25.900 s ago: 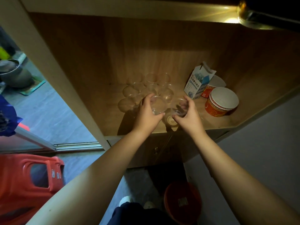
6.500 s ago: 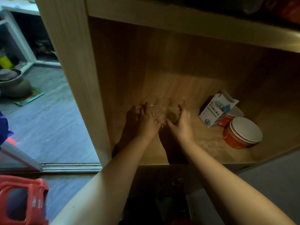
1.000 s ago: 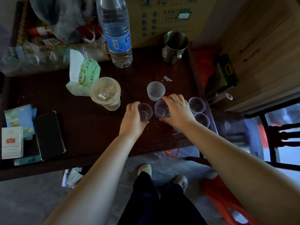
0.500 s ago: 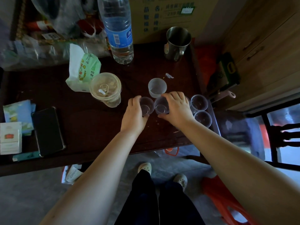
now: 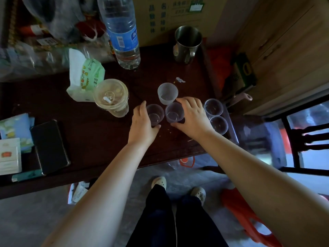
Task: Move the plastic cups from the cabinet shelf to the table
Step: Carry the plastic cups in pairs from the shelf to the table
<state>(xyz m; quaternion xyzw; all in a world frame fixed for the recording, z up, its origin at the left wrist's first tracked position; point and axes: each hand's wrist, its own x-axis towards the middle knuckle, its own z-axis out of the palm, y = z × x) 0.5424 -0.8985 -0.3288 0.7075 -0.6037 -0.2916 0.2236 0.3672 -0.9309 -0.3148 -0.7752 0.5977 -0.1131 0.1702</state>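
Note:
Several clear plastic cups stand upright on the dark wooden table [image 5: 99, 139]. My left hand [image 5: 142, 125] curls round one cup [image 5: 154, 114], which sits on the tabletop. Beside it my right hand [image 5: 192, 116] grips a second cup [image 5: 174, 112], fingers over its far side and thumb at its near base. A frosted cup [image 5: 167, 93] stands just behind these two. Two more clear cups [image 5: 213, 107] [image 5: 218, 125] stand at the table's right edge, to the right of my right hand.
A lidded drink cup [image 5: 111, 97], a tissue pack [image 5: 84, 81], a water bottle [image 5: 122, 32] and a steel mug [image 5: 187, 43] stand further back. A phone [image 5: 49, 147] and small boxes [image 5: 9, 155] lie at the left. A wooden cabinet [image 5: 284, 50] and a dark chair [image 5: 306, 138] are at the right.
Earlier both hands took cups from the cabinet shelf. Over the last second the two cups came down onto the table in front of the frosted cup and have stayed in my hands.

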